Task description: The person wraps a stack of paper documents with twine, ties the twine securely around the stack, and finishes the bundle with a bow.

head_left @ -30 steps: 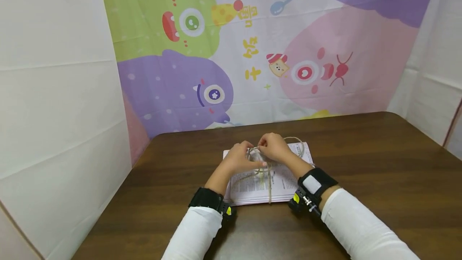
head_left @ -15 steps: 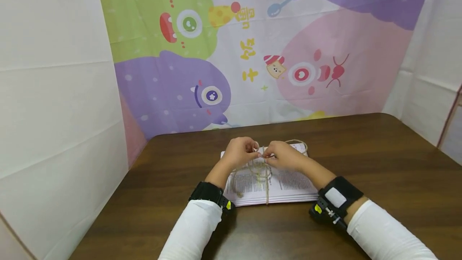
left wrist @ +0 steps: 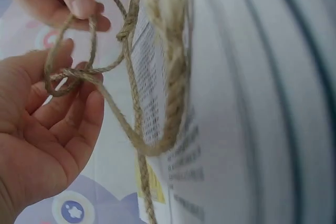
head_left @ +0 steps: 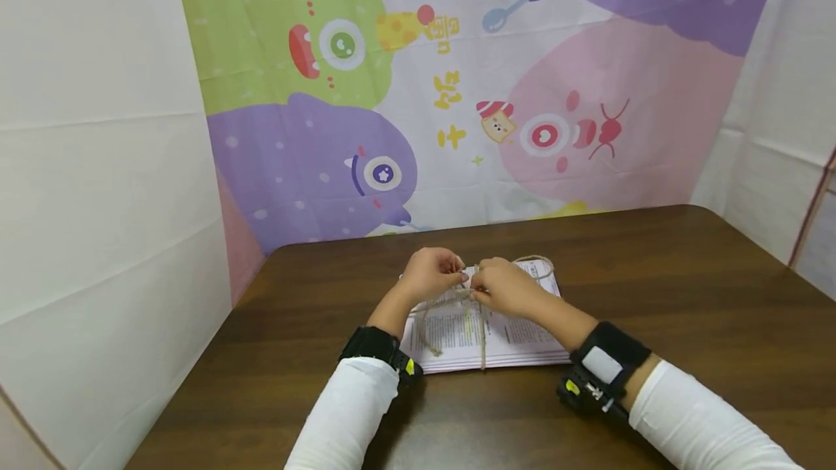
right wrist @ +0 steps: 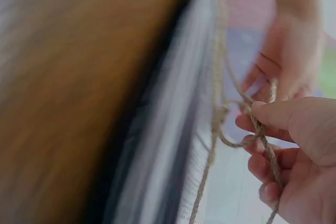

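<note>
A stack of printed sheets [head_left: 522, 339] lies on the table, with twine [head_left: 483, 343] running over it and crossing near the middle. Above the crossing, my left hand [head_left: 427, 274] holds a piece of the twine between thumb and curled fingers. Close beside it, my right hand [head_left: 508, 287] pinches another part of the same twine. In the left wrist view a loop of twine [left wrist: 93, 40] spans both hands, and a knot sits against the sheets. Seen from the right wrist, the right thumb [right wrist: 273, 114] presses the twine against the fingers, with a length trailing across the palm.
The brown wooden table [head_left: 313, 325] extends around the stack. Behind it hangs a cloth with cartoon monsters [head_left: 326, 165]; white cloth panels [head_left: 104, 165] stand at the sides. A loose twine loop [head_left: 545, 267] arches over the stack's far right corner.
Both hands have drawn close together over the crossing. The right forearm has swung outward to the right. A loose twine end now hangs on the left of the stack.
</note>
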`<state>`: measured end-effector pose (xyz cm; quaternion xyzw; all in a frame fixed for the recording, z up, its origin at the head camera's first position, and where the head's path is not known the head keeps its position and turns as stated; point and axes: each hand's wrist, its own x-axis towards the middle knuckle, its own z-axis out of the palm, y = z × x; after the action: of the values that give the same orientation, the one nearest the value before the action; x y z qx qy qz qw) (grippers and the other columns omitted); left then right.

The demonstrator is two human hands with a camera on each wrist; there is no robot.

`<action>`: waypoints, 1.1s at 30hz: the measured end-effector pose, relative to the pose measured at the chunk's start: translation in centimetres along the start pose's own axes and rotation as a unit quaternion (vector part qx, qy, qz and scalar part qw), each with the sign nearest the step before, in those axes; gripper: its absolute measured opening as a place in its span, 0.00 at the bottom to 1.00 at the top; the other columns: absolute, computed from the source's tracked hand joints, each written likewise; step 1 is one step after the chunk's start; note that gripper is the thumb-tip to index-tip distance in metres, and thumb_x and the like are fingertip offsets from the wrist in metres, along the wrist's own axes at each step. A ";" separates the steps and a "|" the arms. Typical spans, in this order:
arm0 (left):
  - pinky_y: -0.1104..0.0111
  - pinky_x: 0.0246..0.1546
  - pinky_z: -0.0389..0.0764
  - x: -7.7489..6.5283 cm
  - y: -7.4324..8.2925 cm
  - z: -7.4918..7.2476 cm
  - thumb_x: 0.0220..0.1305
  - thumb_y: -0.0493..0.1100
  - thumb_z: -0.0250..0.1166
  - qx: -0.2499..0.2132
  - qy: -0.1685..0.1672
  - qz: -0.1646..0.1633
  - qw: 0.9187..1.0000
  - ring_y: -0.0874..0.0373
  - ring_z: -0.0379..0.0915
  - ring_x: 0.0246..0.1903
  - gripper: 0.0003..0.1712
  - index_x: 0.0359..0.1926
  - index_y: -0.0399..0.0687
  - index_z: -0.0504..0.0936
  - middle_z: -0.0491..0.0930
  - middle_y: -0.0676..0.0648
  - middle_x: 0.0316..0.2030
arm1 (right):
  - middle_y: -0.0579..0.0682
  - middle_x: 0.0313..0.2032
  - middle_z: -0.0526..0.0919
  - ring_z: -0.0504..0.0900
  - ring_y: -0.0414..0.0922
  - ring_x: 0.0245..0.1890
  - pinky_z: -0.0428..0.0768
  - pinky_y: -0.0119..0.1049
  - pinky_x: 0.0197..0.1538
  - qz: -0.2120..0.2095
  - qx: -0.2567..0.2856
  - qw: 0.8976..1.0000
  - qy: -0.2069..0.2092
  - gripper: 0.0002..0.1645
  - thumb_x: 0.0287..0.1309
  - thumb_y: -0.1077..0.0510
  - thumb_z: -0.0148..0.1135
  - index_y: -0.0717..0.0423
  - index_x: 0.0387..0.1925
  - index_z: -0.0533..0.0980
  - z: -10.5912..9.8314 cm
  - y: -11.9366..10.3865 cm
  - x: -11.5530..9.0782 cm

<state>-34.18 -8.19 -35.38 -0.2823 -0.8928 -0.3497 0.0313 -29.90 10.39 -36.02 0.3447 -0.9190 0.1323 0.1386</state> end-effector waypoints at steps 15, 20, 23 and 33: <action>0.61 0.33 0.80 -0.5 -0.6 1.2 0.57 0.39 0.73 -0.190 -0.013 -0.046 0.981 0.60 0.77 0.26 0.07 0.31 0.38 0.86 0.84 0.48 0.25 | 0.51 0.26 0.75 0.68 0.43 0.25 0.68 0.37 0.30 0.187 0.299 0.936 -0.021 0.16 0.70 0.57 0.52 0.67 0.35 0.79 0.7 2.8 -0.2; 0.66 0.31 0.80 -0.4 -0.3 1.6 0.55 0.38 0.74 -0.188 0.024 -0.085 0.978 0.59 0.78 0.28 0.05 0.31 0.40 0.86 0.83 0.49 0.26 | 0.54 0.35 0.76 0.74 0.49 0.36 0.73 0.42 0.40 0.161 0.247 0.952 0.078 0.10 0.63 0.59 0.62 0.64 0.40 0.79 0.6 2.8 -0.6; 0.67 0.31 0.80 -0.5 -0.3 1.6 0.54 0.37 0.74 -0.203 0.041 -0.110 0.972 0.59 0.78 0.29 0.05 0.29 0.40 0.85 0.83 0.50 0.26 | 0.52 0.33 0.75 0.73 0.50 0.35 0.72 0.42 0.39 0.119 0.197 0.964 0.133 0.06 0.56 0.63 0.68 0.60 0.36 0.80 0.1 2.7 -0.7; 0.66 0.33 0.79 -0.8 -0.6 1.7 0.54 0.36 0.74 -0.248 0.026 -0.106 0.963 0.60 0.75 0.29 0.08 0.26 0.41 0.82 0.81 0.50 0.27 | 0.46 0.26 0.73 0.67 0.42 0.28 0.67 0.37 0.32 0.008 -0.012 0.994 0.107 0.09 0.46 0.60 0.77 0.54 0.32 0.85 0.2 2.2 -1.0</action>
<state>-33.58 -7.86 -37.19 -0.1756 -0.8020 -0.5683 -0.0539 -30.68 12.53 -36.88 0.3191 -0.9031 0.1588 0.2395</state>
